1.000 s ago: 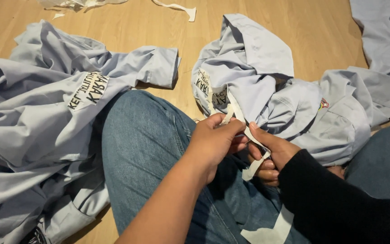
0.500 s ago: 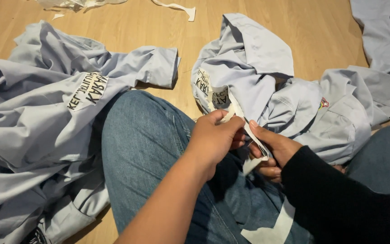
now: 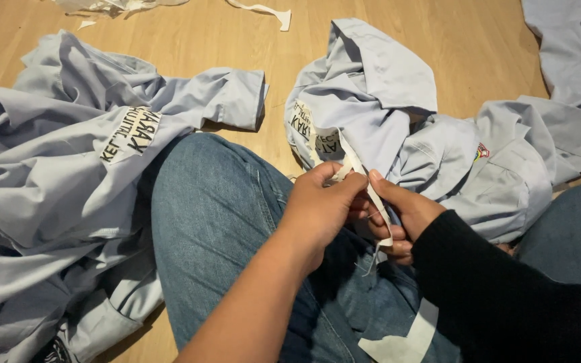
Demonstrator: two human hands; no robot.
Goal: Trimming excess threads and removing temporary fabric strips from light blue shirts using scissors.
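Both hands pinch a white fabric strip (image 3: 371, 195).
The left hand (image 3: 321, 205) and right hand (image 3: 405, 215) grip it above the jeans (image 3: 216, 222), beside a pale blue shirt (image 3: 378, 101) on the wooden floor (image 3: 189, 33).

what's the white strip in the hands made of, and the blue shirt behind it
White strip: looks like thin woven cloth tape, matte, limp and fraying at its end. Blue shirt: likely light cotton-type fabric, matte, with soft creases and folds. Floor: seemingly wood or laminate, showing grain.
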